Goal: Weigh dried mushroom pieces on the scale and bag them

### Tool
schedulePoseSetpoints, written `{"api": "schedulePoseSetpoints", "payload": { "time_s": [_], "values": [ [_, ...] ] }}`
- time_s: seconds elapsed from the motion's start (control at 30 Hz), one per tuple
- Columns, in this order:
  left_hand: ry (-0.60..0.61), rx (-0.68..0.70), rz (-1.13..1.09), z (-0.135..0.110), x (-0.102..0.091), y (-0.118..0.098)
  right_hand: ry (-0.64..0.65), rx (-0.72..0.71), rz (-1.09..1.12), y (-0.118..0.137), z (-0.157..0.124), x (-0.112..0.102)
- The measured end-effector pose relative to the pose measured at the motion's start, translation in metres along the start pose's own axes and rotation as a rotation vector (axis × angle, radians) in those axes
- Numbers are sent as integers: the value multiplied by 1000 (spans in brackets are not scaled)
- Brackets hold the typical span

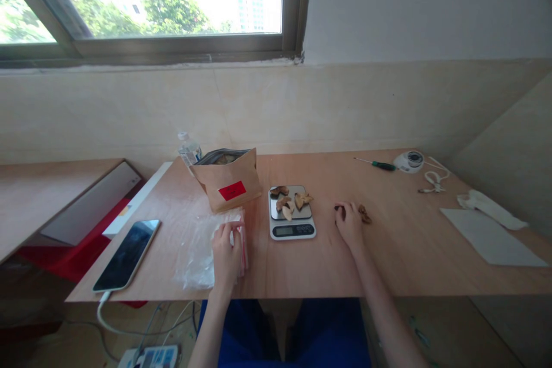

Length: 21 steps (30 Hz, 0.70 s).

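Note:
My left hand [226,250] rests on a stack of clear plastic zip bags [196,250], fingers bent over their reddish zip edge, with a gap between thumb and fingers. My right hand [348,224] is closed around a dark dried mushroom slice [342,211], mostly hidden by the fingers, just above the wood. Right beside that hand lie a few more brown dried pieces [364,214]. Between my hands stands a white kitchen scale [294,231] carrying several dried mushroom slices [303,200] on its shiny plate. Its display is too small to read.
Behind the bags stands an opened brown paper pouch [230,181] with a red label; a plastic bottle [188,148] is behind it. A charging phone [127,256] lies left. Right are a screwdriver [382,165], a white dome camera [408,161] with cable, and white sheets [487,238].

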<state>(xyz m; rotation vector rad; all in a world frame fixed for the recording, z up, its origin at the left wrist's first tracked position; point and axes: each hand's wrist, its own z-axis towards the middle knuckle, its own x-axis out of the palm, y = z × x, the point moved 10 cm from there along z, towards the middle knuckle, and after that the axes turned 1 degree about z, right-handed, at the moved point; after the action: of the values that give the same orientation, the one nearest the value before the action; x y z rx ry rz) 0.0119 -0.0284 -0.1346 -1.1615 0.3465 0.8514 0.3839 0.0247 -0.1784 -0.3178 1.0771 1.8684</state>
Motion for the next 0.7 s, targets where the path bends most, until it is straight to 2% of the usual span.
{"api": "schedulePoseSetpoints", "payload": {
  "time_s": [0.07, 0.13, 0.3, 0.7],
  "values": [
    [41, -30, 94, -16, 9, 20, 4, 15, 1, -1, 0, 0],
    [83, -25, 182, -24, 18, 28, 6, 25, -3, -2, 0, 0],
    [123, 10, 320, -24, 26, 22, -4, 36, -12, -2, -1, -3],
    [100, 54, 373, -25, 26, 19, -49, 128, 29, -12, -2, -9]
  ]
}}
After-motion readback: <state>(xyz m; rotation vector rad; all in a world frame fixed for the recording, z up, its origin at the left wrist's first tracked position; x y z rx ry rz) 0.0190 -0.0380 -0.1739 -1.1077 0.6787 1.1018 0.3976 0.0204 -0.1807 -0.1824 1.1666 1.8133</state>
